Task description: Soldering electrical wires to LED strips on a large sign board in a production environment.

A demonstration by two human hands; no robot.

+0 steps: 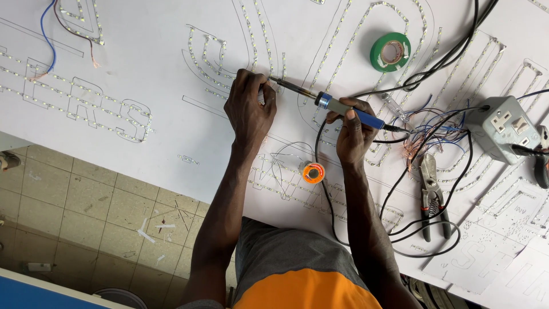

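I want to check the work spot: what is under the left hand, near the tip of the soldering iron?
Under the left hand lie the white board and its LED strips. The soldering iron tip reaches its fingers; the joint itself is covered.

A blue-handled soldering iron (349,113), green tape roll (390,52), orange solder spool (313,172), grey socket box (503,129) and seemingly copper-coloured wire strands (420,150) are seen on the white surface (148,51).

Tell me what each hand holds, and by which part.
Right hand grips the soldering iron by its blue handle. Left hand presses at the LED strip; whether it pinches anything is unclear.
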